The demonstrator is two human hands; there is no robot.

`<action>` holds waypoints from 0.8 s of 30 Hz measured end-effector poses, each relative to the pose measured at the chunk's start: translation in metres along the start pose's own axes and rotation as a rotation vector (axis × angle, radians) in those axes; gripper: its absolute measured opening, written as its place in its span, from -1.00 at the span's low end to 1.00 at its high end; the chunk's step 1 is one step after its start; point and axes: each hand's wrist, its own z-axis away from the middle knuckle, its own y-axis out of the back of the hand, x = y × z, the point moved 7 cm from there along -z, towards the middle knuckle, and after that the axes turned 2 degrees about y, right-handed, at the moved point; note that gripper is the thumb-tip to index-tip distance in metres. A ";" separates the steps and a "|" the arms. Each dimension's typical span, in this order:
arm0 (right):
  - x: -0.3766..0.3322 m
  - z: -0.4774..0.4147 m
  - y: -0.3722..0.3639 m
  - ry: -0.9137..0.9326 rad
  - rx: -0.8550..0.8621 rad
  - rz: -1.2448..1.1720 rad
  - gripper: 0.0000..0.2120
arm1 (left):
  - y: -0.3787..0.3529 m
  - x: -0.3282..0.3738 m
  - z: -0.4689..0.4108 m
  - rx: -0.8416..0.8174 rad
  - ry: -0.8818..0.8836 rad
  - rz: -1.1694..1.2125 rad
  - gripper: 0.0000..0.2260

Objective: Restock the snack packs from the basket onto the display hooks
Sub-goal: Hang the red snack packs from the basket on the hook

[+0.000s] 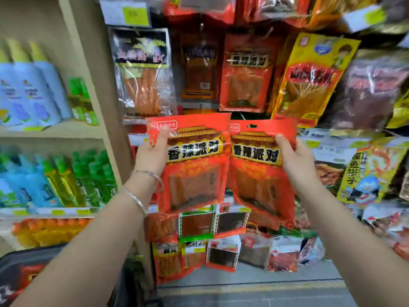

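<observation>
Two identical red snack packs are held up side by side in front of the display. My left hand grips the upper left corner of the left red pack. My right hand pinches the upper right edge of the right red pack, whose hang hole shows at its top. A matching red pack hangs on a hook just above them. The basket shows dark at the lower left, partly behind my left arm.
Other hanging packs surround the spot: a clear-and-black pack, a yellow pack, smaller packs below. A beige shelf unit at the left carries spray bottles and green bottles. The grey floor lies below.
</observation>
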 end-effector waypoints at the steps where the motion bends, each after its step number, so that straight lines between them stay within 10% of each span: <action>1: -0.004 -0.014 0.004 0.004 0.023 -0.021 -0.82 | -0.008 0.011 -0.006 0.000 -0.017 0.005 -0.48; 7: -0.038 -0.095 0.010 0.072 0.109 -0.166 -0.74 | -0.046 0.069 -0.043 -0.009 -0.124 0.205 -0.37; 19: -0.062 -0.218 -0.005 -0.019 0.090 -0.452 -0.45 | -0.115 0.138 -0.101 -0.047 -0.335 0.382 -0.87; 24: -0.057 -0.247 -0.014 -0.024 -0.004 -0.495 -0.88 | -0.137 0.144 -0.108 -0.066 -0.332 0.445 -0.85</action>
